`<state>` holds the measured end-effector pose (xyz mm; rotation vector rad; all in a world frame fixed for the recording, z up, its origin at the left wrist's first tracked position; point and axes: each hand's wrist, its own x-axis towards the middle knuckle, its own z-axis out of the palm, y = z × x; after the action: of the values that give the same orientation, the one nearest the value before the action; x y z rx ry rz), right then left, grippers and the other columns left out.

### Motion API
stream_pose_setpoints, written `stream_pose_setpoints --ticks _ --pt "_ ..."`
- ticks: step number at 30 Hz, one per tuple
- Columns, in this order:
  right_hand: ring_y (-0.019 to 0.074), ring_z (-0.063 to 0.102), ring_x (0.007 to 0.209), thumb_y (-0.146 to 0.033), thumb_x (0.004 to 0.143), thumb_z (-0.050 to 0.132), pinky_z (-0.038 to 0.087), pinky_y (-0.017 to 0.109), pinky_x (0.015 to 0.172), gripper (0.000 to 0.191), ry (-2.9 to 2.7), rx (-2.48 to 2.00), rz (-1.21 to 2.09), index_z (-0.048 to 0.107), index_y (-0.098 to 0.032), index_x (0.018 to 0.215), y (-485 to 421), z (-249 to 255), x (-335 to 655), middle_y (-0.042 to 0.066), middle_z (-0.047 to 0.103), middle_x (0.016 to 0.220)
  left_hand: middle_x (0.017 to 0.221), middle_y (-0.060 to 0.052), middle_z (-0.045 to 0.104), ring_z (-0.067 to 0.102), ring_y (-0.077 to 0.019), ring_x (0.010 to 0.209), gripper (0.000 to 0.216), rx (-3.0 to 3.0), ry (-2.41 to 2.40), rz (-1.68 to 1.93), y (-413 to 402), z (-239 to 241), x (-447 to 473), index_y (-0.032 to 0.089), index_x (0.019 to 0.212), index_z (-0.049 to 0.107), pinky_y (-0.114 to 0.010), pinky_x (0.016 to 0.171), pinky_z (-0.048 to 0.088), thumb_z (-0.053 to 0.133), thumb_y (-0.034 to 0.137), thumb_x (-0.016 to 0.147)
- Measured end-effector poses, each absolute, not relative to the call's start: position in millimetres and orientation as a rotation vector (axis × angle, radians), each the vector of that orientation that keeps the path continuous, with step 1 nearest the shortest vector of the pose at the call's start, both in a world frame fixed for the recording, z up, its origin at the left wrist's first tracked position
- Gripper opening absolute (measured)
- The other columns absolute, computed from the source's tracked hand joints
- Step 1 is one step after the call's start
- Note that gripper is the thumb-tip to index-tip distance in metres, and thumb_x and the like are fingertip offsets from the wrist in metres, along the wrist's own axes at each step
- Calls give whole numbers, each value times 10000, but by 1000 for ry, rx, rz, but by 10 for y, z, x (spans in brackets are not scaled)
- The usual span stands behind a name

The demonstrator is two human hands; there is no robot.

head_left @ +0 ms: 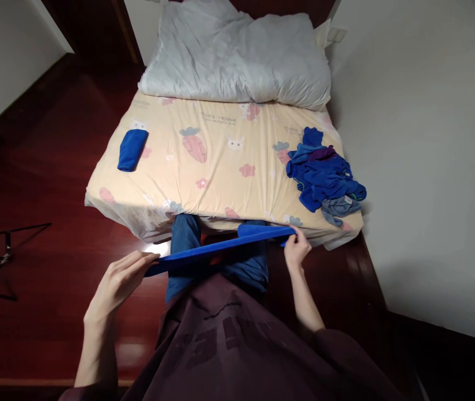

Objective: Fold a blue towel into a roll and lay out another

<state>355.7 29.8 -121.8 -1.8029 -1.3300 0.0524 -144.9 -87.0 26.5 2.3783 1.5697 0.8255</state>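
A blue cloth (221, 247) is stretched flat between my two hands, just in front of the bed's near edge. My left hand (122, 278) pinches its left end. My right hand (296, 249) pinches its right end near the mattress corner. A folded blue cloth (132, 149) lies on the bed's left side. A heap of unfolded blue cloths (323, 175) with a grey one (340, 207) sits on the bed's right side.
The bed (221, 167) has a cream sheet with carrot prints, and a grey-white duvet (237, 55) is bunched at its head. A white wall (430, 167) runs along the right. Dark red wooden floor (45, 184) lies to the left, with a black stand (3, 256) on it.
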Motion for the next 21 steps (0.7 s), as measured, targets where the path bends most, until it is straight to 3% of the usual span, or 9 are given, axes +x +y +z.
stream_pose_setpoints --ticks 6,9,13,17,21 --pt "254 760 757 -317 944 471 591 355 765 349 -1400 -1703 -345 780 -157 917 229 -694 3989 148 775 830 1081 -68 742 685 -257 930 440 2338 1779 796 -1000 -76 -1849 322 1324 658 -375 801 587 478 131 971" --pt "245 770 824 -321 992 472 603 359 836 343 -1548 -1594 -352 778 -181 927 134 -469 4069 137 777 880 1083 -62 741 668 -273 972 445 2348 1947 856 -1072 -326 -2014 312 1330 655 -417 890 581 464 129 973" --pt "234 767 880 -320 1027 477 603 371 907 342 -1662 -1564 -301 785 -189 955 0 -327 4146 117 784 931 1069 -67 755 665 -260 936 412 2344 2099 931 -1154 -592 -2163 274 1309 682 -401 884 574 484 142 972" --pt "236 745 795 -373 1010 569 600 364 824 310 -1705 -1619 -313 799 -182 930 -29 -350 4312 104 788 875 985 -47 777 652 -232 833 324 2326 2401 828 -1120 -624 -2278 278 1222 724 -342 752 511 515 175 997" --pt "254 718 749 -464 980 599 548 356 732 362 -1850 -1792 -231 831 -191 932 232 -306 4492 113 789 832 858 -36 760 640 -210 751 258 2235 2610 613 -772 -396 -2394 278 1114 764 -312 546 335 519 275 1036"
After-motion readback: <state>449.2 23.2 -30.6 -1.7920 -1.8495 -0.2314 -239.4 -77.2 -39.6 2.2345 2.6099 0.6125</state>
